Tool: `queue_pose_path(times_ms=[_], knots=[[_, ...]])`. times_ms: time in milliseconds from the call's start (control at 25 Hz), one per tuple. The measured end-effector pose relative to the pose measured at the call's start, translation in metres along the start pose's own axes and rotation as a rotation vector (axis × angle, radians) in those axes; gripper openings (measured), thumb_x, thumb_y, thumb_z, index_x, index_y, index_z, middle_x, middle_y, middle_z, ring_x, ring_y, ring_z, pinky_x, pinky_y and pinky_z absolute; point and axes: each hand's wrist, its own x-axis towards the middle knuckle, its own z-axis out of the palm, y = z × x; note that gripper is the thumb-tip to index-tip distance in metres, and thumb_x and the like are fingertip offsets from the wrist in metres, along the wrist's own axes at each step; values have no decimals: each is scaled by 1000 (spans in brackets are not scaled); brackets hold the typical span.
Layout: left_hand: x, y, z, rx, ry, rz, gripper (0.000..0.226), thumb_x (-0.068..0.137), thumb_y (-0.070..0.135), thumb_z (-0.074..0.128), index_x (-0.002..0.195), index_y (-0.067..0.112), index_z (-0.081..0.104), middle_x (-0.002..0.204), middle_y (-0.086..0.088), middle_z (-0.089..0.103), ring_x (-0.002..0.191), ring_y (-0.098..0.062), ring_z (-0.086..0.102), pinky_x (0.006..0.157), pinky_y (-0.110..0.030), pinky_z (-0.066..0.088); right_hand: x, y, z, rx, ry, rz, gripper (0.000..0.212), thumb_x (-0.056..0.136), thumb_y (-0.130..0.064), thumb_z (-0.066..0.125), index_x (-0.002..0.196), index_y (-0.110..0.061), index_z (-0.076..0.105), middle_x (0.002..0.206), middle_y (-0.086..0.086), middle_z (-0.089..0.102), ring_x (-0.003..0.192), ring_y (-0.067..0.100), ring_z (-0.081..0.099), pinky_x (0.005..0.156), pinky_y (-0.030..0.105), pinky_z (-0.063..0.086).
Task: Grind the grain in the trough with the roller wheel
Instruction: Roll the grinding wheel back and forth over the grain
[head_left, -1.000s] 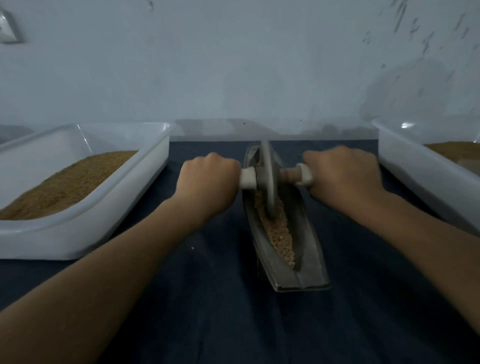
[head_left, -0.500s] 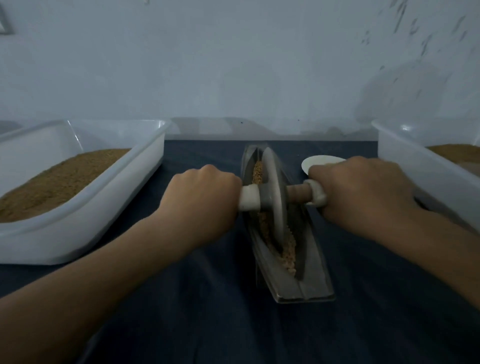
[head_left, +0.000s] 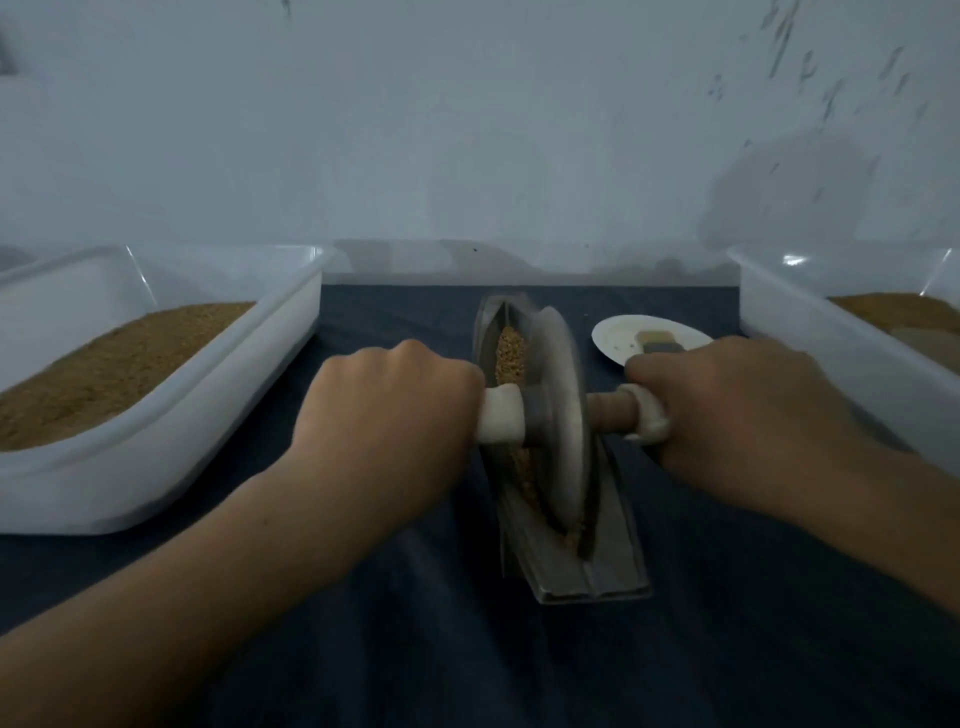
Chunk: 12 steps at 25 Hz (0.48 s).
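Head cam: grain (head_left: 509, 348), roller wheel (head_left: 563, 405) in trough (head_left: 587, 577); meal (head_left: 104, 364) in L tub (head_left: 208, 415)

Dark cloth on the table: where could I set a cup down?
Bare cloth spreads nearer the person than the trough's near end. Another strip runs between left tub and trough, beyond the left hand. Right side is crowded: a small plate sits between trough and right tub.

I count two white tubs, the left tub (head_left: 234, 405) and the right tub (head_left: 810, 353); one metal trough (head_left: 587, 577); one roller wheel (head_left: 558, 415); one small plate (head_left: 618, 332) bearing one block (head_left: 657, 340); and two hands, my left hand (head_left: 395, 410) and right hand (head_left: 737, 415).
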Motion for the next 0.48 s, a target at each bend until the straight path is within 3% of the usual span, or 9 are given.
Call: queue_pose_path(times_ms=[80,160,240,320,360,480], knots=[[9,5,11,87,-135,-98,33,66,25,77,65,22,45,56,5,22,43,-13,11,44,-23,14,19,-5,14,-74,-103,107,22,76,-37,65,73,-31,43,62,-11,37,52,20,38,47,22,16],[43,0,28,81,-199,-180,3,86,22,63,87,20,61,68,1,41,54,-20,39,53,-33,31,56,-10,27,-34,-205,234,18,87,-30,65,82,-29,48,76,-5,53,67,22,49,53,29,30],[65,-8,34,31,-293,-220,10,91,21,58,99,19,64,84,-4,55,72,-26,53,62,-36,37,83,-7,32,14,-298,260,13,89,-27,66,89,-29,52,91,0,63,81,25,58,62,33,38],[54,-8,32,9,-303,-209,7,90,24,60,95,20,62,80,-1,51,67,-23,49,60,-36,36,77,-3,24,-7,-320,208,15,87,-30,65,83,-32,50,86,-3,60,78,24,59,60,33,41],[39,-6,28,0,-255,-192,9,87,27,64,85,22,56,72,3,44,57,-18,40,56,-34,34,62,-2,20,-39,-254,145,19,85,-32,63,77,-33,45,77,-8,54,69,21,55,54,30,39],[-10,1,2,-21,-70,-22,57,55,35,85,66,31,29,54,10,19,45,-7,5,45,-19,11,6,-7,-2,-24,-5,-3,15,72,-42,48,71,-31,39,60,-12,26,49,19,33,46,19,18]])
